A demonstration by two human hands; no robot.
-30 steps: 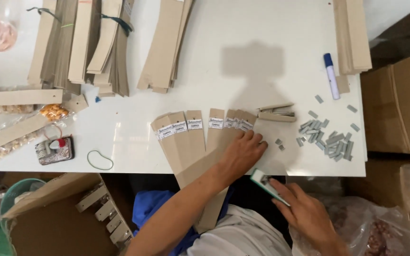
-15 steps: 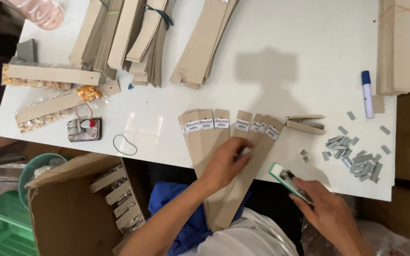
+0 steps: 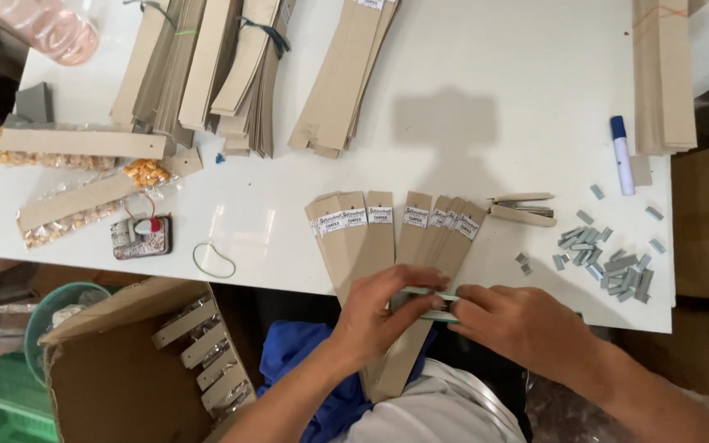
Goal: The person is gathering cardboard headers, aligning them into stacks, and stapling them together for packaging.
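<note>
Tan card strips [image 3: 371,238], blue-capped white marker [image 3: 621,154], grey staples [image 3: 617,267], white table [image 3: 494,90].

We had both forearms reaching in from below, bare to the elbow, converging near the tabletop's near edge. Our left hand [image 3: 387,308] lay palm down, fingers curled and pointing right, thumb tucked under. Our right hand [image 3: 519,324] came in from the right, knuckles up, fingers pinched toward the left. The fingertips of the two hands nearly met.

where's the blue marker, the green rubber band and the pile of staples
blue marker [image 3: 622,158]: head view, middle of its white barrel
green rubber band [image 3: 214,259]: head view, inside the loop
pile of staples [image 3: 610,262]: head view, centre of the heap
</note>
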